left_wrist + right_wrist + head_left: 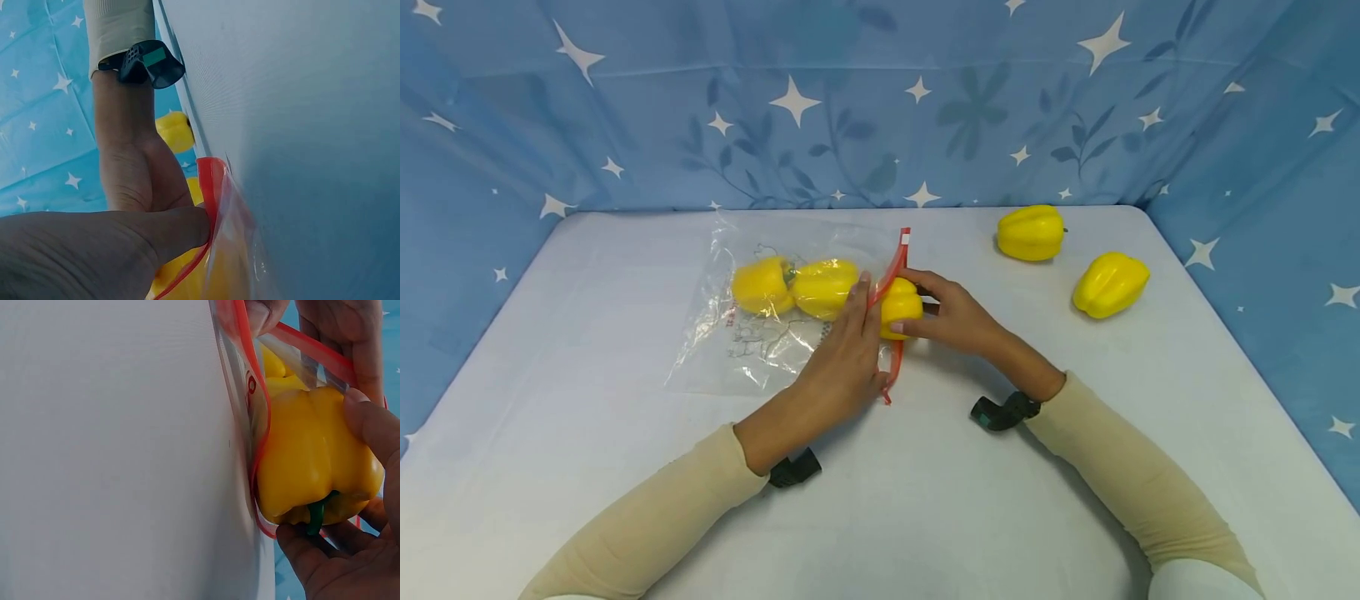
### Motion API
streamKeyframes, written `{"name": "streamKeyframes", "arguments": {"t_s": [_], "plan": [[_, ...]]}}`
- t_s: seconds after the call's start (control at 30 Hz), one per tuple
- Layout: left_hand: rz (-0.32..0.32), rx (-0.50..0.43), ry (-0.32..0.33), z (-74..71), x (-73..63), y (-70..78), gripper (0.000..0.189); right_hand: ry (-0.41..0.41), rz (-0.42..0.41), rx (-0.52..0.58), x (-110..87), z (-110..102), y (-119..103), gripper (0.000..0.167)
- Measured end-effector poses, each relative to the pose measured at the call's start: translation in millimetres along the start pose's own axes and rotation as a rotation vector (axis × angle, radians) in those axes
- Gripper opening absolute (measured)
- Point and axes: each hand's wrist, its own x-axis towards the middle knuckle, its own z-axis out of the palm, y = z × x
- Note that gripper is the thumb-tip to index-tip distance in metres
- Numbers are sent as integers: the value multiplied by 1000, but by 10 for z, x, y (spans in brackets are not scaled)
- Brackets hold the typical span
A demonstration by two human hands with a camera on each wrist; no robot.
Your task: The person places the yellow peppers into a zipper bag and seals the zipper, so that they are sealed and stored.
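A clear plastic zip bag [707, 358] with a red-edged mouth [895, 362] lies on the table, two yellow bell peppers inside it, end to end. My left hand [844, 371] holds the bag at its mouth, fingers over the upper film; in the left wrist view the thumb [187, 228] lies against the red strip [210, 181]. With my right hand [958, 317] I grip another yellow bell pepper [312, 450] right in the open mouth. Its green stem [317, 515] points back toward the right palm, while its far end sits between the red strips.
Two more yellow bell peppers, one near the back edge [1032, 233] and one farther right [1111, 285], lie loose on the white-covered table [880, 517]. A blue star-patterned curtain [865, 100] hangs behind and along the sides. Each wrist bears a dark camera.
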Motion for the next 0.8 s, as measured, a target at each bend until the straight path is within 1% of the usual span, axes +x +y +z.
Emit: {"name": "streamKeyframes", "arguments": {"t_s": [0.17, 0.43, 0.63, 0.73, 0.8], "plan": [[21, 16, 22, 3, 2, -4, 106, -25, 24, 8, 32, 43, -55, 75], [72, 38, 82, 9, -8, -18, 106, -48, -38, 41, 71, 129, -66, 71], [86, 52, 111, 3, -11, -22, 105, -58, -54, 66, 71, 153, -65, 72], [88, 59, 115, -7, -11, -17, 104, -65, -42, 78, 50, 136, -75, 72], [77, 43, 108, -15, -11, -11, 105, -50, -24, 82, 17, 112, -78, 69]]}}
